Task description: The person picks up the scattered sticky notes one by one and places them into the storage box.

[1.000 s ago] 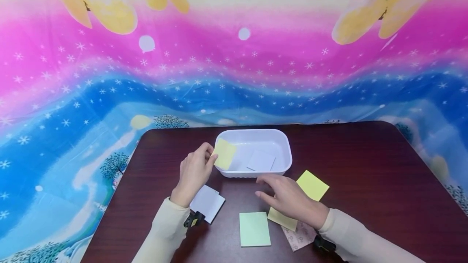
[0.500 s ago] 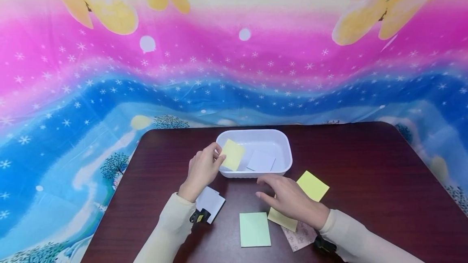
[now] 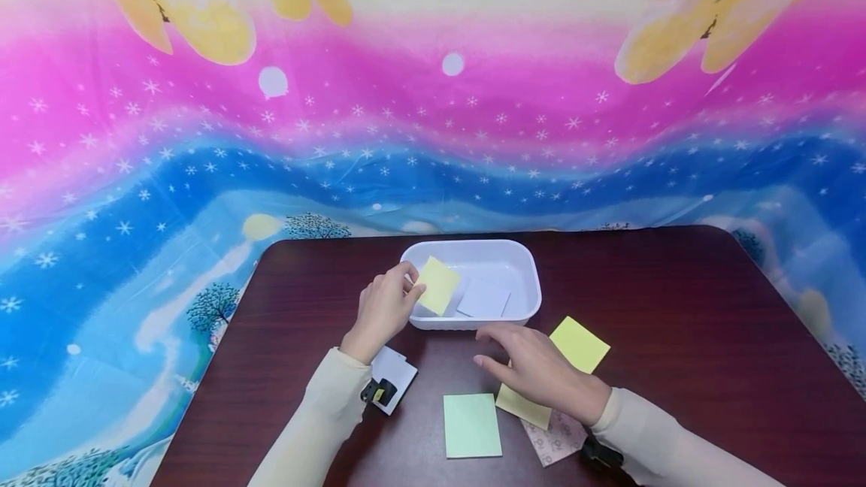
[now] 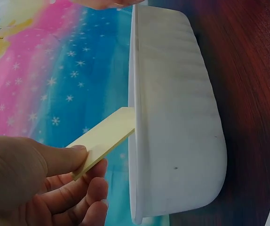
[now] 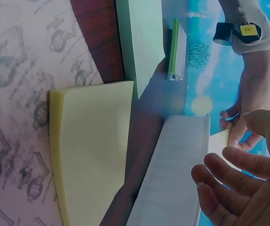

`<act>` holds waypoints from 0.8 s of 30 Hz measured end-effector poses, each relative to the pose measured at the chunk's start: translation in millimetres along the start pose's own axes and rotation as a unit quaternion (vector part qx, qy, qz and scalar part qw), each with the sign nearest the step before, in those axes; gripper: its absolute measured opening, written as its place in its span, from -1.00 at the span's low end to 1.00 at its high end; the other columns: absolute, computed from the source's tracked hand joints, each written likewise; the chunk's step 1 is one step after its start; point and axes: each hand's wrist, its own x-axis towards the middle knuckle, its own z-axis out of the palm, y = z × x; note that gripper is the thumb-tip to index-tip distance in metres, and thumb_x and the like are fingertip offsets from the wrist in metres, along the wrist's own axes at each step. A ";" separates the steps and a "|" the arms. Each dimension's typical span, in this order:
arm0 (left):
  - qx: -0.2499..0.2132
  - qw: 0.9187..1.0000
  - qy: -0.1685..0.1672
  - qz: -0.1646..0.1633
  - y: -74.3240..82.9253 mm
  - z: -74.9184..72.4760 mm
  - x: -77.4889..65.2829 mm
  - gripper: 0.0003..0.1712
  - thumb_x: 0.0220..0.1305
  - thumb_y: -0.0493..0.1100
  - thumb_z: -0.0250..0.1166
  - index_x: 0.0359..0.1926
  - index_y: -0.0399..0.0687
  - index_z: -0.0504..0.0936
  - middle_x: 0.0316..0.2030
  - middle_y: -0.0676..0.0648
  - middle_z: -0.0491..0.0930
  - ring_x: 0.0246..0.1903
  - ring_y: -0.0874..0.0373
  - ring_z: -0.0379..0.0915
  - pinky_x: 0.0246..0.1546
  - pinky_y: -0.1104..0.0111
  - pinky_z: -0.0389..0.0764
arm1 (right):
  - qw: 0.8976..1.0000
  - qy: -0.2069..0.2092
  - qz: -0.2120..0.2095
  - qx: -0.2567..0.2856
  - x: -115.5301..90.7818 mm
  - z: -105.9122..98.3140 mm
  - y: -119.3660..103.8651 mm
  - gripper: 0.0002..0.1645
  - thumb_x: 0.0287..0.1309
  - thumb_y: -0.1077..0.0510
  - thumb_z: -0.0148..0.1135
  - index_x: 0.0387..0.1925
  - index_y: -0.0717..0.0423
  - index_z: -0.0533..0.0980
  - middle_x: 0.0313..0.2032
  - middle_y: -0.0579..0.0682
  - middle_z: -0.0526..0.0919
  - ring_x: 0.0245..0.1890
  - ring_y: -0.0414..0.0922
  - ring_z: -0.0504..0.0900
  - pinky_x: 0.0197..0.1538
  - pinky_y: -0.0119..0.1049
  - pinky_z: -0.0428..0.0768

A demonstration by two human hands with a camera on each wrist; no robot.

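My left hand (image 3: pixel 386 309) pinches a pale yellow sticky note pad (image 3: pixel 438 287) between thumb and fingers. In the head view the pad overlaps the left part of the white plastic tray (image 3: pixel 534 276); the left wrist view has its far end dipping behind the tray's rim (image 4: pixel 136 179). A white note pad (image 3: pixel 484 298) lies inside the tray. My right hand (image 3: pixel 537 367) holds nothing. Its fingers are relaxed just in front of the tray, over a pale yellow note pad (image 5: pixel 95 150) that the hand partly covers in the head view.
On the dark wooden table (image 3: pixel 676 337) lie a light green pad (image 3: pixel 472 425), a bright yellow pad (image 3: pixel 579 345) and a patterned pinkish sheet (image 3: pixel 556 438). White pads (image 3: pixel 399 380) sit partly under the left wrist. A printed cloth (image 3: pixel 433 119) hangs behind the table.
My left hand has moved right with the yellow sticky note pad, from the tray's left edge to farther over its inside. The right hand has stayed in place.
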 end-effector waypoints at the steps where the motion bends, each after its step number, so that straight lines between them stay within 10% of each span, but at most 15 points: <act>1: 0.001 1.000 -0.002 0.001 0.5 0.6 1.0 -0.86 0.18 -0.02 0.27 -0.30 0.08 0.54 -0.46 0.09 0.67 -0.50 0.26 0.51 -0.55 0.29 0.43 | 1.000 -0.002 0.001 0.002 -0.2 -0.2 0.2 -0.60 0.15 -0.17 0.16 -0.09 -0.03 0.56 -0.19 -0.21 0.63 -0.23 -0.26 0.58 -0.19 -0.27 0.55; 24: 0.031 0.998 -0.063 0.002 -0.9 16.5 11.1 -0.79 0.08 -0.01 0.35 -0.29 0.01 0.64 -0.47 0.07 0.68 -0.56 0.31 0.49 -0.55 0.35 0.45 | 1.000 -0.001 -0.010 0.003 -1.4 -0.9 1.4 -0.61 0.17 -0.16 0.14 -0.10 -0.02 0.55 -0.20 -0.16 0.64 -0.27 -0.26 0.56 -0.22 -0.27 0.54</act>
